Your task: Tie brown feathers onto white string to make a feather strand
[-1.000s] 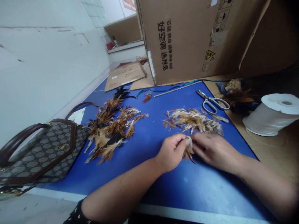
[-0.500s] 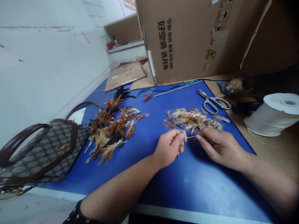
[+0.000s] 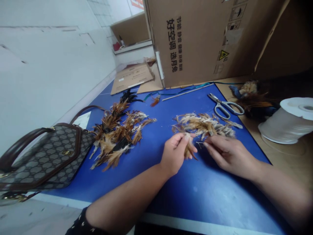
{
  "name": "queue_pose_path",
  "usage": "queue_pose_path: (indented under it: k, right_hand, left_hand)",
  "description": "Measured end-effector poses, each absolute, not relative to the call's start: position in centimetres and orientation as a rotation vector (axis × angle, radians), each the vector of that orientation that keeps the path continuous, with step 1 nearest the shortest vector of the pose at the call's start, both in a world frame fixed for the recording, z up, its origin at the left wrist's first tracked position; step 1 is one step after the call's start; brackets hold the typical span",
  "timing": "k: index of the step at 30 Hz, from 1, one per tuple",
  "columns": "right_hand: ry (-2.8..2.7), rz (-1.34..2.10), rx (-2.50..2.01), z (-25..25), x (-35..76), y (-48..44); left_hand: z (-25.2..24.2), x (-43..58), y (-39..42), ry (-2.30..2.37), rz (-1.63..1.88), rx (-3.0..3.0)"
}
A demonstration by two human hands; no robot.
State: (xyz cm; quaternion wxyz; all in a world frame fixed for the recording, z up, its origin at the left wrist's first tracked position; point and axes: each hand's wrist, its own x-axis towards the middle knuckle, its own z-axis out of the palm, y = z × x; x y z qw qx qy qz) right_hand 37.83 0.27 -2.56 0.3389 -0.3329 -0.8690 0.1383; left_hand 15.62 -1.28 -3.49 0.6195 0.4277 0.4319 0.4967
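Observation:
My left hand (image 3: 174, 151) pinches a small tan-and-brown feather tuft (image 3: 189, 150) between thumb and fingers. To its right, my right hand (image 3: 227, 153) is closed in a pinch, and a thin, pale wire-like piece (image 3: 200, 143) sticks out from its fingertips toward the tuft. A small gap lies between the two. Just behind both hands is a pile of cream and tan feathers (image 3: 205, 124). On the left of the blue mat lies a larger heap of brown, black and cream feathers (image 3: 114, 137), with small metal hooks showing at its right side.
Scissors (image 3: 225, 106) lie behind my right hand. A white spool (image 3: 290, 124) stands at the right, near dark feathers (image 3: 256, 101). A patterned handbag (image 3: 49, 156) rests at the left. A large cardboard box (image 3: 195, 42) stands behind the blue mat (image 3: 146, 182).
My left hand has turned, so the tuft's feathers now hang visibly below its fingers. The thin piece in my right hand has come apart from the tuft.

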Motion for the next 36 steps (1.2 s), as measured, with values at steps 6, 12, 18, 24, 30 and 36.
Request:
queue_pose_path:
  k: [6,12,18,24,30,36]
  right_hand:
    - [-2.322,0.545,-0.774,-2.6,37.2,-0.4]
    - [-2.284,0.498,-0.805,-2.6,37.5,-0.3]
    - [-2.231,0.549,-0.876,-2.0,37.5,-0.7]
    - [-2.180,0.691,-0.925,-2.4,37.9,-0.8]
    - [-2.260,0.620,-0.876,-1.8,38.5,-0.4]
    - [-2.503,0.569,-0.736,-0.5,39.4,-0.1]
  left_hand:
    - [-4.2,15.8,-1.6,0.931,0.874,1.083]
    - [-4.2,15.6,-1.6,1.027,0.868,1.120]
    - [-4.5,15.5,-1.4,1.051,0.796,1.144]
    - [-4.4,15.5,-1.5,0.985,0.684,1.134]
    - [-4.3,15.4,-1.6,0.957,0.553,1.179]
    - [-4.8,15.6,-1.9,1.006,0.567,1.200]
